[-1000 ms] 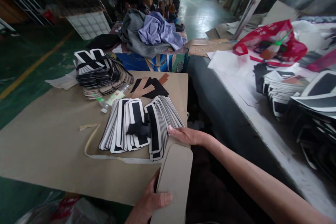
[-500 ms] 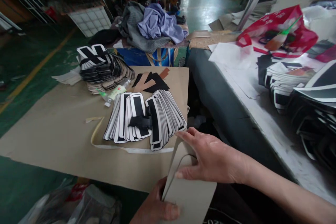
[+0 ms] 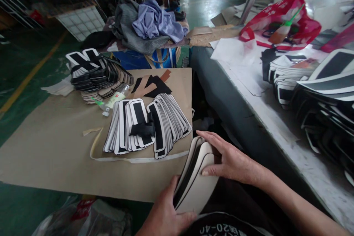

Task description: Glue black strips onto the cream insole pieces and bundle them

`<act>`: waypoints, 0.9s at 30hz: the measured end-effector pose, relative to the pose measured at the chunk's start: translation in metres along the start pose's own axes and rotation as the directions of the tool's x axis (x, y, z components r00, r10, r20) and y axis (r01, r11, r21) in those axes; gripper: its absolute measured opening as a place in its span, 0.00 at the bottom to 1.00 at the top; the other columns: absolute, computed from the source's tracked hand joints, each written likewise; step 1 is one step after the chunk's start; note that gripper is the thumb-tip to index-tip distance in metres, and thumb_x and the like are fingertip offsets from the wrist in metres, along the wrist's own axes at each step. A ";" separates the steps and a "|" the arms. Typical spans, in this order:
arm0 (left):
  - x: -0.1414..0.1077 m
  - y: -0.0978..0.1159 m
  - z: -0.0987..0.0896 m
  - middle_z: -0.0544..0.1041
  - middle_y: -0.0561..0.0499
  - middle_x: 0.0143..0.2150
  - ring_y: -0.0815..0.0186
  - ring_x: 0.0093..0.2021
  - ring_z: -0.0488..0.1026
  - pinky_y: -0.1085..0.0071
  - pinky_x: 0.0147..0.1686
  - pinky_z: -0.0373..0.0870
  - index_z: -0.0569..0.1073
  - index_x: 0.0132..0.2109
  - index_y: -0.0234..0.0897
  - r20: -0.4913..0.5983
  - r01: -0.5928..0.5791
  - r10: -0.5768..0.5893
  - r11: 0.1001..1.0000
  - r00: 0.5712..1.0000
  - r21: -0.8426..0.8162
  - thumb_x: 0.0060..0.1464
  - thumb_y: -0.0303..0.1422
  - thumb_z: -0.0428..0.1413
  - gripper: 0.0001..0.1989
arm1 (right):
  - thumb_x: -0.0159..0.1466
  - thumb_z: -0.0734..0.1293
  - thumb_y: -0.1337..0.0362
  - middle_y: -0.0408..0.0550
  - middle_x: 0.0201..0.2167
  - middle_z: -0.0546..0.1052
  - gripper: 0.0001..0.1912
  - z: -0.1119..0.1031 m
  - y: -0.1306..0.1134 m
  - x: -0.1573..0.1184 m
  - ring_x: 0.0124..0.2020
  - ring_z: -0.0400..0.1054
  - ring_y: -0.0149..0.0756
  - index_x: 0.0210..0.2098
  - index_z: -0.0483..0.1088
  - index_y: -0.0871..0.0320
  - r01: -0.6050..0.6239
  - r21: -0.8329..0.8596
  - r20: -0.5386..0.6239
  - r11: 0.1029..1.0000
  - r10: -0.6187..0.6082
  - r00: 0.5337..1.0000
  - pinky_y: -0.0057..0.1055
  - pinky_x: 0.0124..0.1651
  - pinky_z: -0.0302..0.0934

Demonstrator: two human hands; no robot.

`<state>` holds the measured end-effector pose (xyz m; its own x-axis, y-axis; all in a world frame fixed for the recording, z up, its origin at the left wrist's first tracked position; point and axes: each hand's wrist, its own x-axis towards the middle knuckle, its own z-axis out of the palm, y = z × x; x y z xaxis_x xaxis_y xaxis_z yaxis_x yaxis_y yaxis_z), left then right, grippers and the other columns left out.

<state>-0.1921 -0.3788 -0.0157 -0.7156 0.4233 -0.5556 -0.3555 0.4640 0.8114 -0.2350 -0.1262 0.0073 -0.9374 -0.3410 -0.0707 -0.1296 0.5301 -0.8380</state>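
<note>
A stack of flat beige panels with rounded corners and dark edges (image 3: 197,188) is tilted up between my hands, close to my body. My left hand (image 3: 168,210) wraps round its lower left side, thumb across the front panel. At the upper right, my right hand (image 3: 226,158) grips the stack with thumb in front and fingers over the top edge. The panels are slightly fanned there. On the brown board beyond lie two fanned rows of white-edged black panels, a left row (image 3: 117,129) and a right row (image 3: 168,121). A black strip (image 3: 142,129) rests across the left row.
The brown board (image 3: 63,155) bears a banded panel pile (image 3: 94,73), a clear bottle (image 3: 117,97), black and tan scraps (image 3: 155,85) and a white strip (image 3: 132,160). At right, a white-topped bench (image 3: 249,77) holds more panels (image 3: 290,73) and a red bag (image 3: 287,22).
The stack has turned more edge-on and its panels are spread apart, showing dark layers between them. My right hand has shifted slightly right with it. The camera view has swung a little right.
</note>
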 end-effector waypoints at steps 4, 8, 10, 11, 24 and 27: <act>0.017 -0.023 0.002 0.74 0.38 0.48 0.49 0.48 0.72 0.54 0.48 0.68 0.62 0.55 0.33 -0.274 -0.016 0.088 0.967 0.958 0.255 0.45 0.38 0.61 0.31 | 0.61 0.67 0.57 0.53 0.60 0.59 0.35 0.010 0.001 -0.024 0.61 0.54 0.44 0.64 0.50 0.49 -0.022 -0.159 -0.242 0.987 -0.018 0.970 0.45 0.60 0.55; 0.027 -0.047 0.001 0.76 0.41 0.44 0.52 0.42 0.75 0.57 0.41 0.73 0.63 0.52 0.36 -0.257 -0.236 0.484 0.741 0.837 0.628 0.50 0.37 0.58 0.23 | 0.65 0.63 0.61 0.52 0.59 0.60 0.31 0.026 0.005 -0.043 0.60 0.55 0.42 0.64 0.49 0.49 -0.063 -0.117 -0.280 0.991 0.028 0.960 0.42 0.60 0.58; 0.027 -0.052 0.000 0.76 0.42 0.42 0.54 0.40 0.76 0.59 0.38 0.74 0.63 0.52 0.36 -0.177 -0.300 0.623 0.581 0.762 0.757 0.54 0.37 0.55 0.19 | 0.65 0.62 0.63 0.52 0.59 0.60 0.29 0.033 0.004 -0.049 0.60 0.56 0.40 0.64 0.50 0.49 -0.075 -0.095 -0.273 0.993 0.047 0.961 0.41 0.60 0.58; 0.027 -0.053 0.000 0.76 0.42 0.41 0.55 0.39 0.76 0.60 0.37 0.75 0.63 0.52 0.36 -0.141 -0.314 0.656 0.524 0.741 0.792 0.56 0.37 0.53 0.18 | 0.66 0.61 0.64 0.51 0.59 0.60 0.28 0.035 0.003 -0.051 0.60 0.57 0.40 0.64 0.51 0.49 -0.081 -0.082 -0.270 0.993 0.056 0.961 0.40 0.60 0.58; 0.027 -0.054 0.004 0.75 0.40 0.42 0.56 0.39 0.75 0.61 0.37 0.74 0.61 0.54 0.31 -0.057 -0.315 0.727 0.365 0.685 0.876 0.58 0.33 0.49 0.18 | 0.67 0.59 0.67 0.53 0.60 0.58 0.26 0.056 0.011 -0.075 0.62 0.53 0.41 0.63 0.51 0.50 -0.083 0.002 -0.356 0.997 0.078 0.931 0.44 0.62 0.54; 0.027 -0.054 0.004 0.75 0.40 0.41 0.56 0.39 0.75 0.60 0.37 0.75 0.61 0.53 0.30 -0.053 -0.319 0.732 0.360 0.680 0.877 0.56 0.30 0.49 0.18 | 0.66 0.59 0.66 0.53 0.56 0.62 0.24 0.055 0.010 -0.075 0.58 0.57 0.41 0.61 0.54 0.51 -0.089 0.011 -0.377 0.996 0.087 0.922 0.43 0.60 0.57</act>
<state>-0.1900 -0.3893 -0.0750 -0.7783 0.5859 0.2258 0.6275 0.7144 0.3095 -0.1483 -0.1381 -0.0254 -0.9975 0.0245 0.0659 -0.0416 0.5497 -0.8343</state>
